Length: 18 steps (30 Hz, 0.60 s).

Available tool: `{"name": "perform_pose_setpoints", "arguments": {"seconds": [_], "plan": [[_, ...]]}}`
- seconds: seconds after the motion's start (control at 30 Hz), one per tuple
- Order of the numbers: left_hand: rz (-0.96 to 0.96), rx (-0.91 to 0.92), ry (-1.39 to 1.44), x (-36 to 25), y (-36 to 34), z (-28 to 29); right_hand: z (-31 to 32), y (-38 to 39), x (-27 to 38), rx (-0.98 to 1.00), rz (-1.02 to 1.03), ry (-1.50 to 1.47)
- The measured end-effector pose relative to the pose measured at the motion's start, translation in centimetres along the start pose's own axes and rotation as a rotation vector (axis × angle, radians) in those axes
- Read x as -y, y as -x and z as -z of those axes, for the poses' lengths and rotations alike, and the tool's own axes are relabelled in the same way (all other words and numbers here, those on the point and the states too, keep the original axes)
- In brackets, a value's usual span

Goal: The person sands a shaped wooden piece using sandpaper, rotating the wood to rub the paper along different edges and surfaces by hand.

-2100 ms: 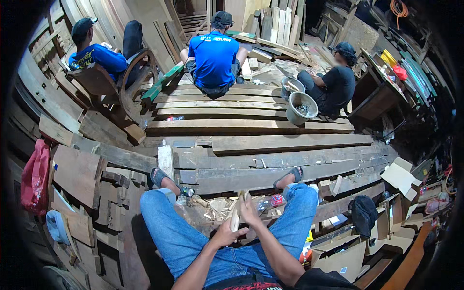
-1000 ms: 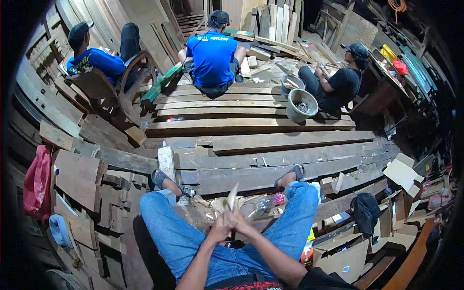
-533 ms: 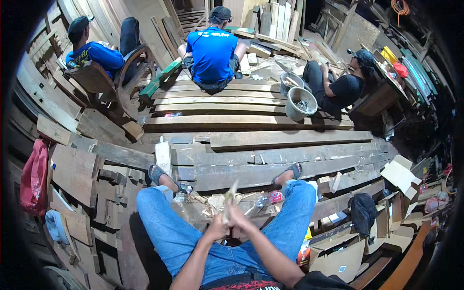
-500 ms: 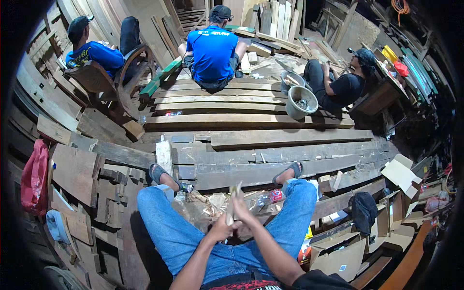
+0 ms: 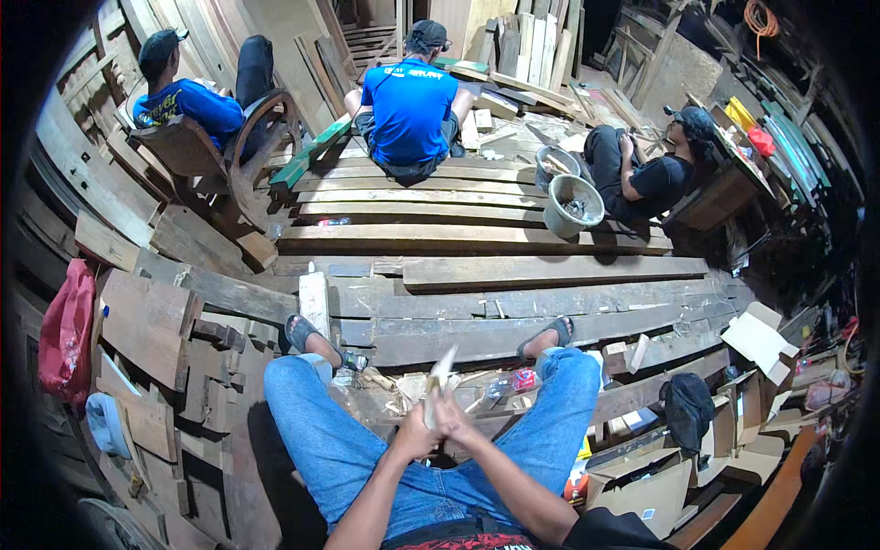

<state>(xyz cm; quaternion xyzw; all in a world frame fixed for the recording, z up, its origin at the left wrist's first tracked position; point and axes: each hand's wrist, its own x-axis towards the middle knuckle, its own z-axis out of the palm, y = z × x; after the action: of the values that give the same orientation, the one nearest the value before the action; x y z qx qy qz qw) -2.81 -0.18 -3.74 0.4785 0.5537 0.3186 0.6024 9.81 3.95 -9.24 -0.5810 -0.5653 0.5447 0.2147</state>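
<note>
Between my knees, both hands are close together over a slim, pale piece of wood [image 5: 443, 366] that tapers and points up and away from me. My left hand [image 5: 417, 437] is closed around its lower part. Pressed against its side higher up, my right hand [image 5: 449, 417] has its fingers bent and closed; they are slightly blurred, and whether they hold a separate tool or sandpaper cannot be made out. Wood chips and offcuts [image 5: 412, 383] lie on the floor past my hands, with a clear plastic bottle [image 5: 502, 385] near my right foot.
Long planks [image 5: 550, 270] cross the floor ahead. Two buckets [image 5: 574, 206] stand near a seated person in black [image 5: 655, 179]. Another in blue [image 5: 410, 110] sits ahead, a third [image 5: 188, 110] in a wooden chair [image 5: 188, 151]. Cardboard boxes [image 5: 646, 490] are at right, boards [image 5: 142, 321] at left.
My right hand has slid down the wood toward my left hand, and more of the pale tip shows above it. The whole view has shifted slightly.
</note>
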Motion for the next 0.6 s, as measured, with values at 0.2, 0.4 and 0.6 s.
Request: {"name": "perform_pose_setpoints", "arguments": {"seconds": [0.2, 0.4, 0.6], "plan": [[-0.137, -0.131, -0.123, -1.3, 1.0, -1.1, 3.0, -1.7, 3.8, -0.081, -0.025, -0.276], [-0.092, -0.083, -0.129, -1.0, 0.2, -0.8, 1.1, 0.7, 3.5, -0.01, -0.032, -0.184], [-0.097, -0.162, -0.152, 0.3, 0.5, -1.0, 1.5, -2.1, 1.9, -0.056, 0.021, -0.076]]}}
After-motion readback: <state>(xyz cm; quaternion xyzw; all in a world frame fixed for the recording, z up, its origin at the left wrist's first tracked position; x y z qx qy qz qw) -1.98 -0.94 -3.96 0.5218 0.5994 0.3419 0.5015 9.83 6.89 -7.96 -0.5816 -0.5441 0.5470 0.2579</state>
